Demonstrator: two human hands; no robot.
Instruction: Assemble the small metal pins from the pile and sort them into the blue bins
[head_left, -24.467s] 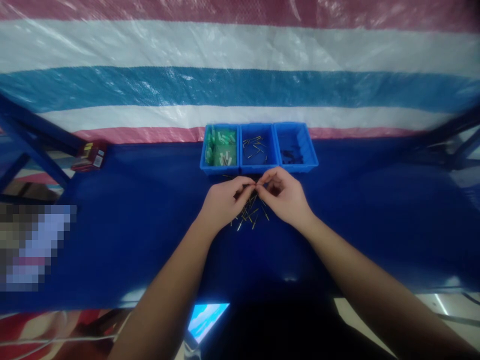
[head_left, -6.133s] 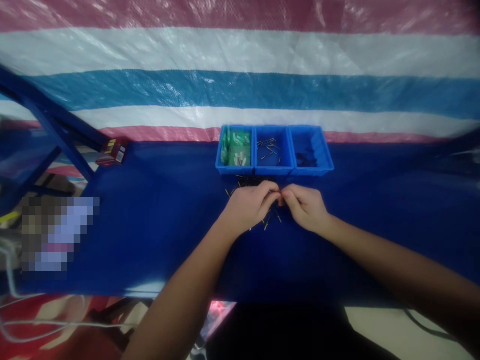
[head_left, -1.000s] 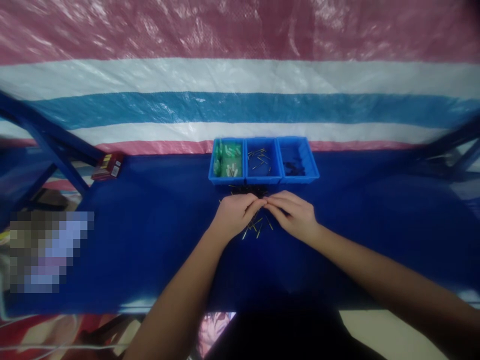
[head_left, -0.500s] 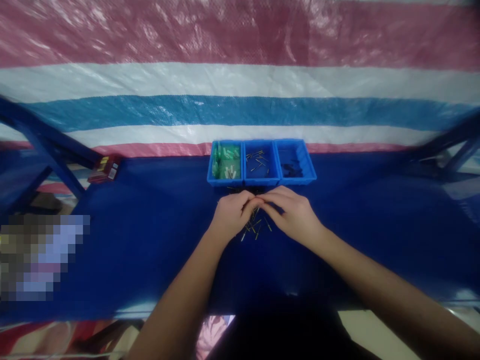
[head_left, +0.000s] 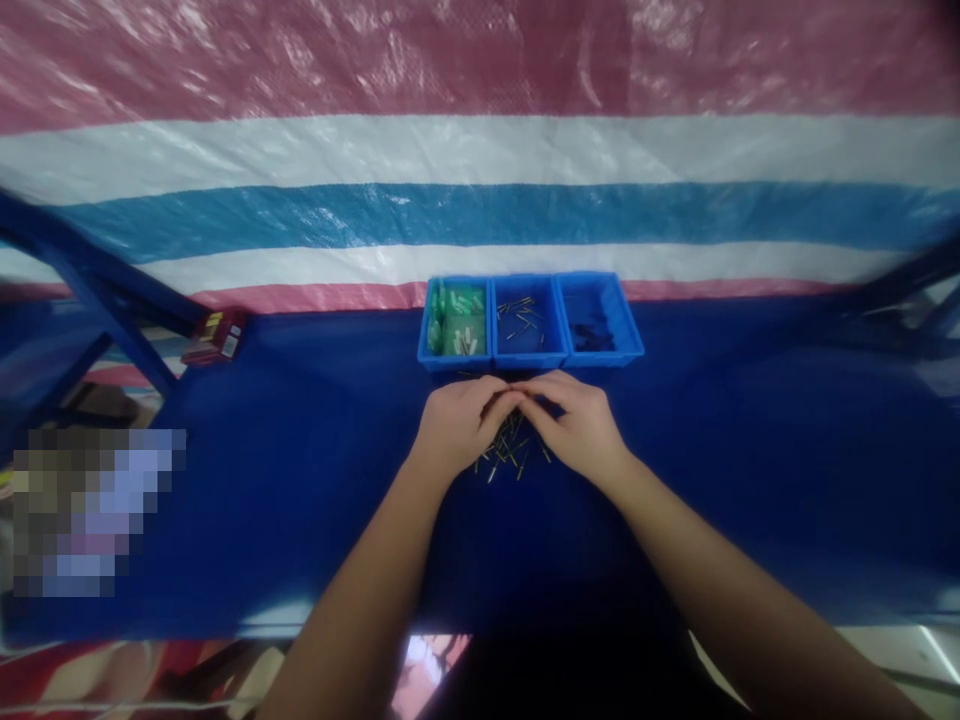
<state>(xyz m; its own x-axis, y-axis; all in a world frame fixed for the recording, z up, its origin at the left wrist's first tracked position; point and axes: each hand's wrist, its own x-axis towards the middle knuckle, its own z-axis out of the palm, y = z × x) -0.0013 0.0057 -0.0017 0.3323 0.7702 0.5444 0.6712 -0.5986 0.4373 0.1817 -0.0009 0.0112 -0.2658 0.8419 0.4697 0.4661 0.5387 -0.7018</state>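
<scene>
At frame centre, left hand [head_left: 456, 428] and right hand [head_left: 576, 428] meet fingertip to fingertip, apparently pinching 1 pin above the loose pins [head_left: 510, 455] on the tabletop [head_left: 300, 480]; judged light, stiff, slippery, best held mid-shaft.

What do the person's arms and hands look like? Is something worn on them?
Both forearms are bare up to the lower edge of the picture: no sleeve shows. The left hand and the right hand wear no gloves. I see no watch, bracelet or ring, though the picture is a little blurred, so a thin ring could escape notice. No markings or cables show on the arms.
</scene>
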